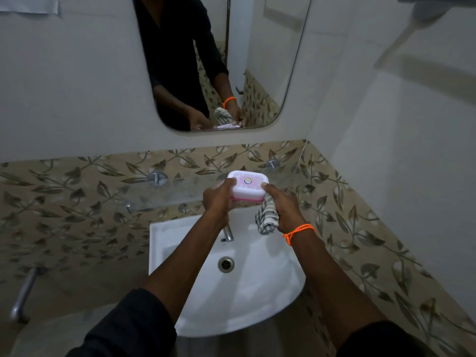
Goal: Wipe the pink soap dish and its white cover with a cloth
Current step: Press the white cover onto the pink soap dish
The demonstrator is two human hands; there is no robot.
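Fingers hide soap dish beneath white cover.

Both arms are reaching forward and away, forearms bare, dark sleeves pushed up near the elbows. Left hand is gripping the left end of the soap dish, fingers curling round its side and thumb lying on top. Right hand is pinching the right end of the same dish with the thumb on top, while its curled fingers are clutching the cloth against the palm. Right wrist is wearing an orange thread band.
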